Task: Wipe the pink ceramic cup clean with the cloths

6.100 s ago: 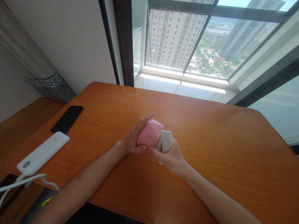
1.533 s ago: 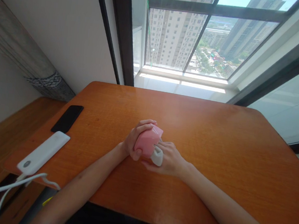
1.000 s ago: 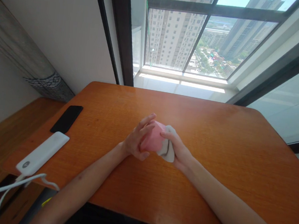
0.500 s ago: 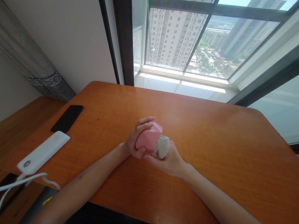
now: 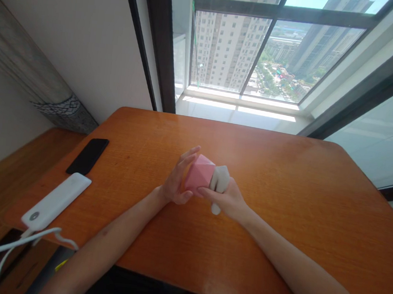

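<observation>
A pink faceted block [image 5: 198, 180] is held just above the middle of the orange wooden table [image 5: 284, 184]. My left hand [image 5: 177, 182] cups its left side, fingers up along it and thumb under it. My right hand [image 5: 228, 198] is closed on a wad of white cloth [image 5: 220, 181] and presses it against the block's right side.
A black phone [image 5: 88, 155] lies near the table's left edge. Closer to me on the left sits a white power bank [image 5: 56, 200] with white cables [image 5: 6, 248] running off it. A large window [image 5: 262, 51] stands beyond the table's far edge.
The pink block has turned in my left hand, whose fingers now stretch up along it. My right hand has shifted the white cloth up over the block's right side.
</observation>
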### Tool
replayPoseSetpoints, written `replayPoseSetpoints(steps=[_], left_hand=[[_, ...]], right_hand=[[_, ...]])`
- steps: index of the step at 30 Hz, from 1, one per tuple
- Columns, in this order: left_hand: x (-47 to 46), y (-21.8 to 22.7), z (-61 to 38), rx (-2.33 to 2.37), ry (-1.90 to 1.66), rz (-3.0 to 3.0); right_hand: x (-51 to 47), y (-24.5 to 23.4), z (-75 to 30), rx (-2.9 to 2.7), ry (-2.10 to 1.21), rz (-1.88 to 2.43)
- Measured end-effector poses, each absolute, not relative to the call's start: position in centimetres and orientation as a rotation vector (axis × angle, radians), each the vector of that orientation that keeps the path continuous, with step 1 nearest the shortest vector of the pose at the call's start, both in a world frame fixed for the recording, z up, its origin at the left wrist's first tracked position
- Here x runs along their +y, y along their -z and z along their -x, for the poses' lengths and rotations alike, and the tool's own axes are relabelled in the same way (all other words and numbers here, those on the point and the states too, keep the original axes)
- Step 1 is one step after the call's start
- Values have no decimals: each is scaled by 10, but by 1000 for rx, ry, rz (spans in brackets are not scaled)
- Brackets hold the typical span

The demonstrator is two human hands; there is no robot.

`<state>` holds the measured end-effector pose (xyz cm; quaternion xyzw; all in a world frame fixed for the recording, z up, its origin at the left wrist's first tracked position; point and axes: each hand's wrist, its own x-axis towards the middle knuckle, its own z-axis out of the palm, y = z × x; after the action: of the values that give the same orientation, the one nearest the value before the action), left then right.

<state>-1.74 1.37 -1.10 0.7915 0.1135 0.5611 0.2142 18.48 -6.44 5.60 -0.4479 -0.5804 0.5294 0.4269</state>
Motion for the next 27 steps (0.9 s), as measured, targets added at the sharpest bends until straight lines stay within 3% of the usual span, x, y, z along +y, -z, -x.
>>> replayPoseSetpoints(steps=[5,9,15,21,27], left_hand=[[10,1,18,238,-1625,-2284],[5,-6,18,213,-1614,-2286],[4,-2,15,245,-1658,-2139],[5,6,13,209,-1622,-2048],[10,8,10,224,-1599,-2051]], right_hand=[[-65,-69,-179,-895,-1737,999],[-68,-63,-175,-888,-1748,957],[-74,-54,-179,-1596,-1355,1013],[-64,-41,-185,-2199,-587,802],[-60,-35,-190,-2274,-306,746]])
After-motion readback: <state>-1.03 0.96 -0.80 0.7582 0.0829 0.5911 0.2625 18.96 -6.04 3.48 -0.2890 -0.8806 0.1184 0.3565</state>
